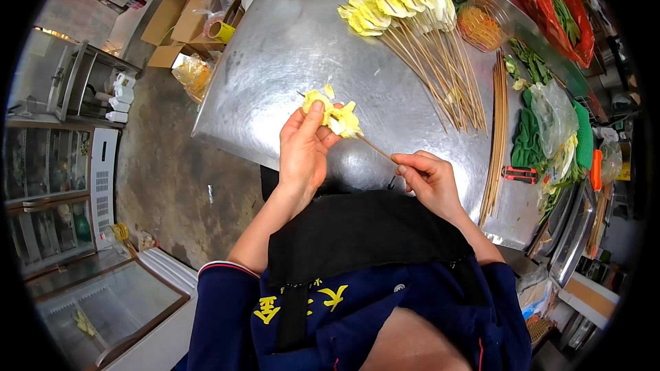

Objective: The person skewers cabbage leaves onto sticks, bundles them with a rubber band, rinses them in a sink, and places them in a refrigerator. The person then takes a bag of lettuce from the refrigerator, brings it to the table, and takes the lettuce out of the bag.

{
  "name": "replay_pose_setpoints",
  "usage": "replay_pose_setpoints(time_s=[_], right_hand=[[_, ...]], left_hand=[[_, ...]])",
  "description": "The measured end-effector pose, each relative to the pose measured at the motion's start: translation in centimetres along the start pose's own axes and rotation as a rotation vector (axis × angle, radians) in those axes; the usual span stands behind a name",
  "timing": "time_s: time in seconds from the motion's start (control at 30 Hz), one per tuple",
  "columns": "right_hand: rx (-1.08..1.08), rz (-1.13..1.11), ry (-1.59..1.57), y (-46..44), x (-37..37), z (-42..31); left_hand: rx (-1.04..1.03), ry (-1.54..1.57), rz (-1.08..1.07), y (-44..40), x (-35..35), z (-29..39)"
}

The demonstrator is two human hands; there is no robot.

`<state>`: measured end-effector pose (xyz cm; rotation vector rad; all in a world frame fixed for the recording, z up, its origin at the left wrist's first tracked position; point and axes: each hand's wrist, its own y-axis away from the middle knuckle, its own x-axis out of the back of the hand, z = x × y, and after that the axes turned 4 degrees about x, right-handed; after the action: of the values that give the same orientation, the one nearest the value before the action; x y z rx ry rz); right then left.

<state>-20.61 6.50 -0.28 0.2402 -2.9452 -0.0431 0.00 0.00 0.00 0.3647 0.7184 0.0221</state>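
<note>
Yellow on wood: clamping leaves (346,122) in left grip (306,145), pinching their skewer (376,148) in right grip (427,177), near leaf-topped skewers (412,1) on steel bench (275,62)

The counter (268,69) is grey metal, smooth and glossy, with fine scuffs. The held skewer (376,148) and the bundled skewers (498,134) look like matt wood; the speared leaves (346,121) are crinkled, with a soft sheen. The apron (371,233) is matt cloth. The red bag (583,34) is thin, shiny, wrinkled plastic. The boxes (189,26) are dull cardboard, and the floor (161,151) looks like stained concrete.
</note>
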Motion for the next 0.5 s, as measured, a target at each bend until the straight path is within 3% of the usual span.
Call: replay_pose_setpoints(time_s=[0.5], right_hand=[[-0.066, 0.061, -0.134, 0.38, -0.29, 0.26]], left_hand=[[0.056, 0.047, -0.051, 0.57, -0.7, -0.62]])
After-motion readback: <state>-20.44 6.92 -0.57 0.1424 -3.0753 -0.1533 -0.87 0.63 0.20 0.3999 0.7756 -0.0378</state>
